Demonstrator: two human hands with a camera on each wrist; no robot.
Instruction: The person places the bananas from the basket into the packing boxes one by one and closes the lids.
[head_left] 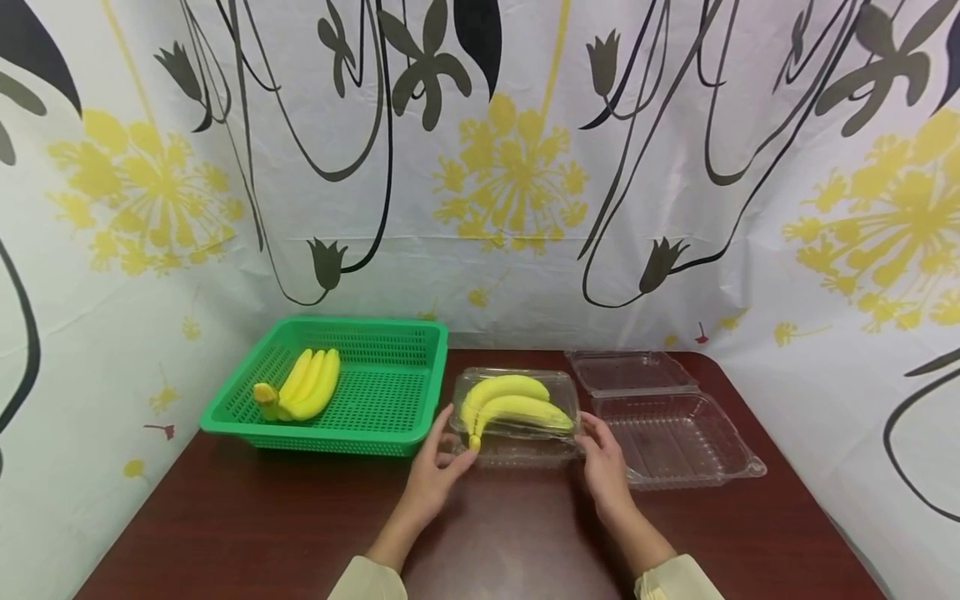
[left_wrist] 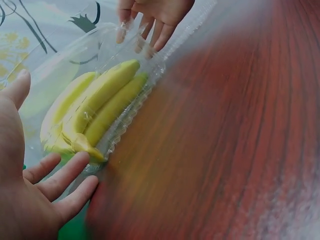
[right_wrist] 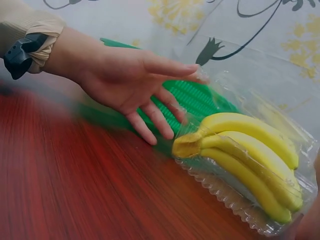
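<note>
A clear plastic clamshell box (head_left: 525,452) stands mid-table with a bunch of yellow bananas (head_left: 521,408) inside. Clear plastic spans over the fruit; whether the lid is fastened I cannot tell. The stem points to the box's left front. My left hand (head_left: 435,467) is at the left end of the box, its fingers straight and spread in the left wrist view, near the stem. At the opposite end, my right hand (head_left: 603,467) touches the plastic with extended fingers, partly seen through the box wall in the left wrist view.
To the left stands a green basket (head_left: 375,444) holding another banana bunch (head_left: 307,387). An opened clear clamshell box (head_left: 675,442) lies close on the right, its lid (head_left: 633,372) folded back. Behind the brown table (head_left: 240,517) hangs a patterned sheet (head_left: 480,292).
</note>
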